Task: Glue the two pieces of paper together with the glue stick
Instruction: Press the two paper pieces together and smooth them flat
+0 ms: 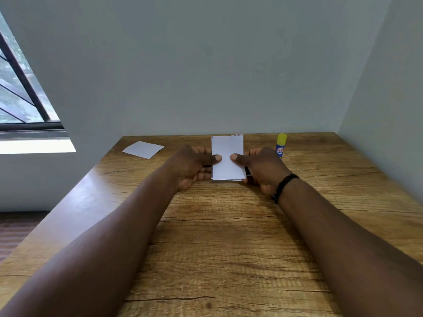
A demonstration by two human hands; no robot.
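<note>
Both hands hold up a white paper stack [227,152] above the far middle of the wooden table [229,236]. It looks like two sheets pressed together, with offset edges at the top and bottom. My left hand [194,165] grips its left edge, thumb on the front. My right hand [263,168] grips its right edge the same way. A blue glue stick [280,146] with a yellow cap stands upright just behind my right hand. Another white paper piece [143,149] lies flat at the far left of the table.
The table sits in a corner, with a grey wall behind it and another at the right. A window [20,97] is at the left. The table's left edge drops to a dark floor [13,234]. A black band circles my right wrist.
</note>
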